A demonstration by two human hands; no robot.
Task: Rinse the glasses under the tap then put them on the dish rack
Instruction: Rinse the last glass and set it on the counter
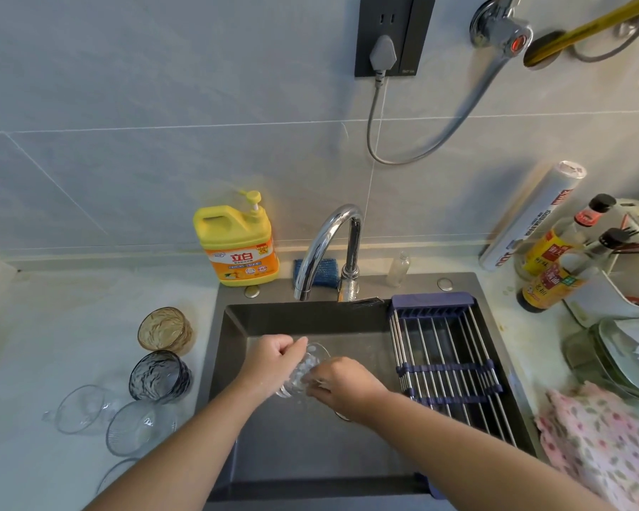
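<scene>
Both hands — left hand [273,357] and right hand [342,383] — grip one glass [303,370] low over the sink [310,448] so drips fall in — the rack [454,366] waits bare.

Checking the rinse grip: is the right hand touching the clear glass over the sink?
Touching. The head view shows the right hand gripping the clear glass.

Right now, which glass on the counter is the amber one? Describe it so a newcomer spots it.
Start at the dark sink and look to the counter on its left, where several glasses stand. The amber glass is the one farthest back, nearest the yellow detergent bottle. Its brownish-gold tint sets it apart from the dark blue glass just in front and the clear ones.
</scene>
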